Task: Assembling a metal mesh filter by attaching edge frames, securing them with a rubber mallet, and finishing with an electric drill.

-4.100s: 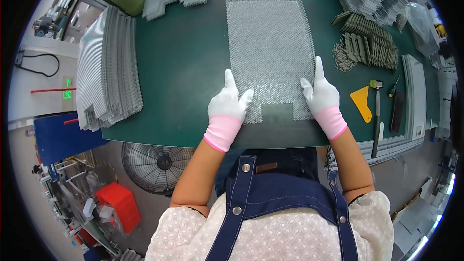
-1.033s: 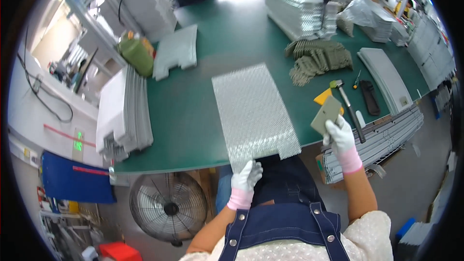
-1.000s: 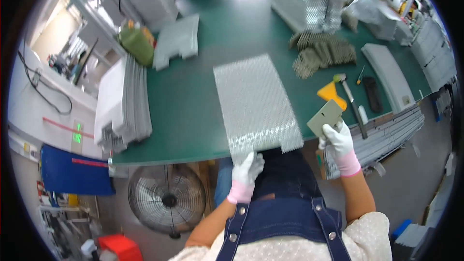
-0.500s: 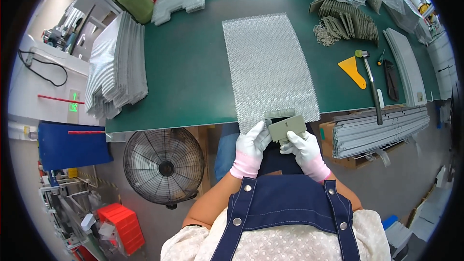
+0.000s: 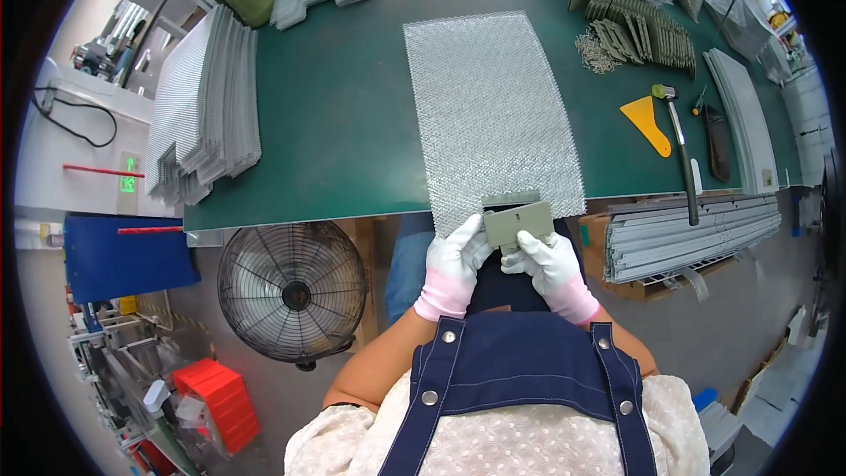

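At the near edge of the green desk (image 5: 352, 123), we are gripping a flat grey rectangular plate (image 5: 518, 225) with left hand (image 5: 454, 263) and right hand (image 5: 548, 264), fingers closed on it, steadying it against the silvery mesh sheet (image 5: 493, 115).

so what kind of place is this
Likely a factory assembly bench: a green work table with stacked metal mesh sheets, a mesh sheet laid flat, and a hammer beside it.

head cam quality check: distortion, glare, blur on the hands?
Head view: strong fisheye, the green table edge bows and a black rim rings the frame; lighting even, soft glare on the mesh sheet; left hand, right hand and the grey plate they hold are sharp, no motion blur.
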The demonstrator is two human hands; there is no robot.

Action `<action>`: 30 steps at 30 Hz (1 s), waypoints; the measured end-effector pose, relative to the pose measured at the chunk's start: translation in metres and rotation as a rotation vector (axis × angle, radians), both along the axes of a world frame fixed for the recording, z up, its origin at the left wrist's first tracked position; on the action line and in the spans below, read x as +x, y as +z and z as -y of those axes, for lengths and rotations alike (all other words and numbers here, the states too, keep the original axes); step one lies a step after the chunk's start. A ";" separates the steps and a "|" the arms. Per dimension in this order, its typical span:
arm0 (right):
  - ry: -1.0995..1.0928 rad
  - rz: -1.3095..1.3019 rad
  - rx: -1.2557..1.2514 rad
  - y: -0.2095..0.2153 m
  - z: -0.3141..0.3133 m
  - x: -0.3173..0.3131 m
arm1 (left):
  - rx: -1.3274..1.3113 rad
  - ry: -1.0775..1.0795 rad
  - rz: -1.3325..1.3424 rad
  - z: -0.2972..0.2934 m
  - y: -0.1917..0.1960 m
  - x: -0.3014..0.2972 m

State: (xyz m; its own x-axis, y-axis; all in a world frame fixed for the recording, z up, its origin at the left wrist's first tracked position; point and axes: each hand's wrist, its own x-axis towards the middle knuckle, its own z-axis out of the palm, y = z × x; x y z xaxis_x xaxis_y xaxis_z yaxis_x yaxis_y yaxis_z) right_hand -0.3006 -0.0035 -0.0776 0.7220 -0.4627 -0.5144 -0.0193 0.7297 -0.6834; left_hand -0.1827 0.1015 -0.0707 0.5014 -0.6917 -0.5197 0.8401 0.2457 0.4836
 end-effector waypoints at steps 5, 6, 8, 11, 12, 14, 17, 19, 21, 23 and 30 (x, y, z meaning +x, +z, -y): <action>0.031 -0.007 -0.005 0.003 0.002 0.000 | 0.009 -0.019 0.022 -0.001 -0.001 0.001; 0.035 -0.009 -0.010 0.004 0.001 0.000 | 0.011 -0.018 0.019 -0.001 -0.002 0.000; 0.025 0.001 0.001 0.004 0.001 -0.001 | -0.040 0.014 -0.035 0.000 -0.005 0.000; 0.006 -0.020 0.003 0.009 -0.001 0.003 | 0.031 -0.092 0.103 0.002 0.000 -0.007; 0.004 -0.055 -0.001 0.012 -0.001 0.003 | 0.024 -0.102 0.100 0.002 -0.003 -0.010; 0.091 -0.144 -0.113 0.012 0.006 0.002 | 0.121 -0.201 0.215 0.001 -0.012 -0.011; 0.016 -0.290 -0.210 0.027 0.022 0.000 | 0.300 -0.190 0.252 0.002 -0.015 -0.008; -0.103 -0.168 -0.152 0.012 0.040 -0.005 | 0.301 -0.186 0.262 0.004 -0.008 -0.008; -0.124 -0.152 -0.162 0.015 0.043 -0.005 | 0.305 -0.185 0.270 0.004 -0.003 -0.007; -0.128 -0.173 -0.240 0.016 0.041 -0.002 | 0.345 -0.198 0.354 0.004 0.000 -0.005; -0.142 -0.182 -0.289 0.015 0.040 -0.003 | 0.308 -0.139 0.277 0.008 -0.005 -0.011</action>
State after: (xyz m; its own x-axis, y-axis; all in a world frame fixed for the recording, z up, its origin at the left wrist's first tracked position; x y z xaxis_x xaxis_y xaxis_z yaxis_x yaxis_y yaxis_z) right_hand -0.3040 -0.0435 -0.0624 0.5488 -0.6967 -0.4621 -0.0723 0.5111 -0.8565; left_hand -0.1941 0.0930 -0.0753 0.5639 -0.5967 -0.5710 0.6832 -0.0516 0.7285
